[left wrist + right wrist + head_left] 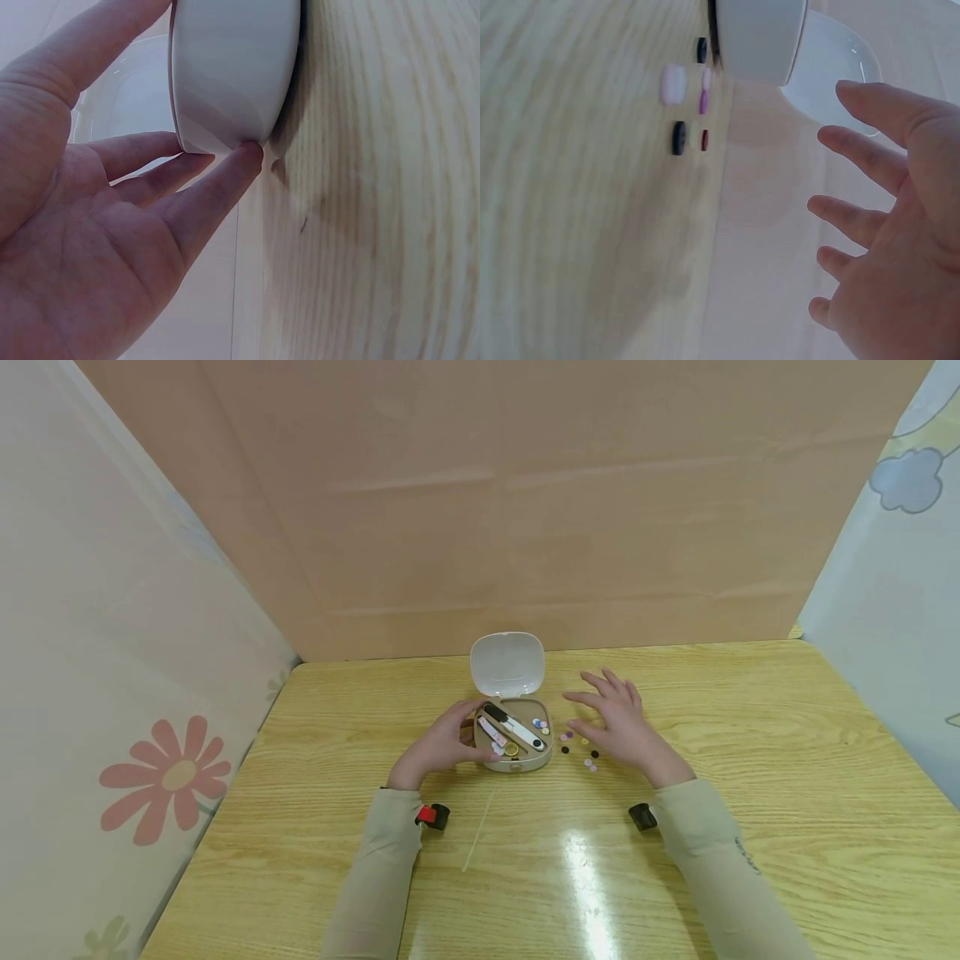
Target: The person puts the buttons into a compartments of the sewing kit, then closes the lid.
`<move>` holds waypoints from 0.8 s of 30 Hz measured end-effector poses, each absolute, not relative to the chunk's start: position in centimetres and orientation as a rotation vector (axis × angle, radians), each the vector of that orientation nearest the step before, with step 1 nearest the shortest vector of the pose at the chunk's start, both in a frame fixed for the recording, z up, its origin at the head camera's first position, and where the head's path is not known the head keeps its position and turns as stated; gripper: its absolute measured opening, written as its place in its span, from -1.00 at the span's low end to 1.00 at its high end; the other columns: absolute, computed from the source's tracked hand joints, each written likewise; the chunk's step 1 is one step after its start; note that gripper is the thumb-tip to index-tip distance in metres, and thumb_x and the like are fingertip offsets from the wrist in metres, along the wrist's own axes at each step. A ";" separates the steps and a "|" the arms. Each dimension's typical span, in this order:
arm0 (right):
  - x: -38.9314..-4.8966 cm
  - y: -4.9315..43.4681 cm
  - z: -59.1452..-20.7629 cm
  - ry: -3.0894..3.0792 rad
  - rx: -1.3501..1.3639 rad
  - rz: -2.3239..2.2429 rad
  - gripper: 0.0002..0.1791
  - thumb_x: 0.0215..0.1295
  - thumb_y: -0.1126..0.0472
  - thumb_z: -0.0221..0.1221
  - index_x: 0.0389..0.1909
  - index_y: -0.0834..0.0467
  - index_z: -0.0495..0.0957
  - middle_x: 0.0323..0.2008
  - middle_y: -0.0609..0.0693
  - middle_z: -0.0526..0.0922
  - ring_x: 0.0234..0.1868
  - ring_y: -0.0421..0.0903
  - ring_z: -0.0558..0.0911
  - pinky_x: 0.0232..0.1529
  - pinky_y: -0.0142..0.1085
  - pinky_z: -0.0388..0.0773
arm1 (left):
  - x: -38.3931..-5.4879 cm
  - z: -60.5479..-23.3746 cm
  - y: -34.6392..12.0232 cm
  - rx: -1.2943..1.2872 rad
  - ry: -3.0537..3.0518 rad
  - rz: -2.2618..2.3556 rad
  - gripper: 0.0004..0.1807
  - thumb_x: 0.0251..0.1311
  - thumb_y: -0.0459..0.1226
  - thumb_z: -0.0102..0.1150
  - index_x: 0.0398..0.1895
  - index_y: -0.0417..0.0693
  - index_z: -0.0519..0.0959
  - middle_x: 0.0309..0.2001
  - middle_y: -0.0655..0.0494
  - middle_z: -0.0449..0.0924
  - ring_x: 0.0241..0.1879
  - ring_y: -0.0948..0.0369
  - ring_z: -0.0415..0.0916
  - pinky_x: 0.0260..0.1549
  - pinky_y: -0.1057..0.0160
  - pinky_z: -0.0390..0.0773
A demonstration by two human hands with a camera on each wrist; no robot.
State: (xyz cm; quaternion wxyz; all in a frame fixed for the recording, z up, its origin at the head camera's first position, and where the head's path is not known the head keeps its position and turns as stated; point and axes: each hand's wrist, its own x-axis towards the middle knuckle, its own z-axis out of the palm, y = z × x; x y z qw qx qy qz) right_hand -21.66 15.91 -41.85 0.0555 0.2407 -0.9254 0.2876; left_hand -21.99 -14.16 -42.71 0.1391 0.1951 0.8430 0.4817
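Observation:
A small white box (533, 764) with its lid (507, 664) raised stands on the table. My left hand (442, 743) grips its left side, thumb at the front and fingers round the back; in the left wrist view the fingertips touch the white wall (232, 67). Inside the tan compartments lie a slim black-and-white tool (517, 727), a small pink-and-white item (491, 732), a gold ring-shaped piece (511, 749) and several small buttons (542, 724). My right hand (618, 722), fingers spread and holding nothing, hovers right of the box near loose buttons (595, 754).
Black, pink and purple buttons are scattered on the wooden table (787, 760) beside the box. A thin pale strand (478, 831) lies in front of it. A tan sheet (540, 527) rises behind the table, with patterned walls on both sides.

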 end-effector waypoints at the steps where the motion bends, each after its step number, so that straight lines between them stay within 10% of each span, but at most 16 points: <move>1: -21.7 16.0 -42.0 -2.813 0.725 0.875 -0.53 0.25 0.14 0.26 0.17 0.18 0.51 0.37 0.30 0.15 0.42 0.33 -0.14 0.30 0.31 -0.37 | -22.0 -42.7 -14.2 0.564 2.436 1.393 0.01 -0.12 -0.26 0.53 0.45 0.02 0.18 0.35 0.05 0.18 0.28 -0.01 0.24 0.13 0.18 0.44; 24: -21.9 18.2 -44.2 -2.992 0.640 0.990 -0.39 0.31 -0.07 0.17 0.28 0.17 0.40 0.40 0.36 0.05 0.40 0.40 -0.14 0.27 0.38 -0.32 | -21.9 -42.6 -14.1 0.559 2.440 1.382 0.01 -0.10 -0.26 0.52 0.46 0.01 0.17 0.35 0.04 0.19 0.29 0.00 0.23 0.14 0.18 0.44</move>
